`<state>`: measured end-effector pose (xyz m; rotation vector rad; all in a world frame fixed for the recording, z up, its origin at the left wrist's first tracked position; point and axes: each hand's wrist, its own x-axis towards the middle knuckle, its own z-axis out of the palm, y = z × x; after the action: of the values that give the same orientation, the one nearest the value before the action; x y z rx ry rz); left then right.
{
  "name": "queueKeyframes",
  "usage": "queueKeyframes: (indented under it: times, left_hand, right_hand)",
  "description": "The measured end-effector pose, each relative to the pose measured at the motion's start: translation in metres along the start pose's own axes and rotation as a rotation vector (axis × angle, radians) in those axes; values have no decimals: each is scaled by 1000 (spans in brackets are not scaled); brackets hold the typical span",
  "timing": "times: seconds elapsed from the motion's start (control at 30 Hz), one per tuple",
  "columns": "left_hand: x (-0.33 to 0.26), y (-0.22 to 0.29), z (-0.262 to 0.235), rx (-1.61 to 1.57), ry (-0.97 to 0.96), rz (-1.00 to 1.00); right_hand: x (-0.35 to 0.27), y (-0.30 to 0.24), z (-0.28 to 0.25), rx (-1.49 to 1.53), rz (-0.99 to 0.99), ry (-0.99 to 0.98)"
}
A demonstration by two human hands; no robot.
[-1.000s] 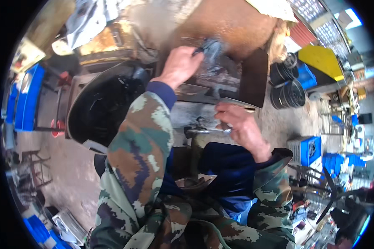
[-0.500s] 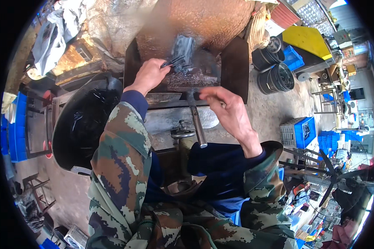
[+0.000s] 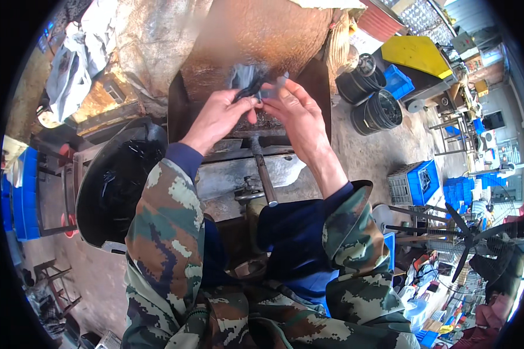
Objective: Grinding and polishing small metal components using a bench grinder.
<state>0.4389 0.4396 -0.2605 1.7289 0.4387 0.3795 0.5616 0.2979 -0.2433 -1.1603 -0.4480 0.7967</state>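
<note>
My left hand (image 3: 220, 119) is closed on a dark metal piece (image 3: 249, 91) whose exact kind I cannot make out. Just beside it, my right hand (image 3: 300, 113) pinches a thin grey piece (image 3: 269, 90), blurred by motion. Both hands meet at the fingertips above a dark metal trough (image 3: 176, 110), and their pieces touch or overlap there. A bluish-grey streaked patch (image 3: 241, 75) shows behind the fingers. Below the hands, a bar-like tool handle (image 3: 264, 174) rests across the trough's front edge, its round end toward me.
To my left stands a large black scoop-shaped bin (image 3: 119, 192) with dark shiny pieces inside. Black buckets (image 3: 377, 113) and a blue crate (image 3: 419, 182) are at the right. A fan (image 3: 466, 235) stands at lower right. A valve handwheel (image 3: 247, 193) sits under the trough.
My right hand has moved up and left from beside the tool handle to meet my left hand, and now pinches a grey piece. My left hand has shifted slightly right with its dark piece.
</note>
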Motion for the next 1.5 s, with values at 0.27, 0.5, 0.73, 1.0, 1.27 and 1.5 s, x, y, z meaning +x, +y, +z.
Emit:
queueKeyframes:
  times: [0.27,0.5,0.73,1.0,1.27,1.5]
  left_hand:
    - [-4,3,10,-234,-8,-82]
    - [33,-54,-28,75,134,-148]
    - [49,-107,-38,314,48,50]
    - [44,-99,-35,264,-40,22]
    - [36,-49,-25,735,1,64]
    - [29,-53,-49,581,263,-102]
  right_hand:
    - [-4,1,-5,-46,-18,-62]
    - [-10,-3,-14,4,25,-135]
    - [-17,-8,-16,91,52,-261]
    - [-21,-11,-15,52,61,-283]
    - [-32,-17,-27,-100,191,-117]
    - [-56,-3,-34,-745,-137,-133]
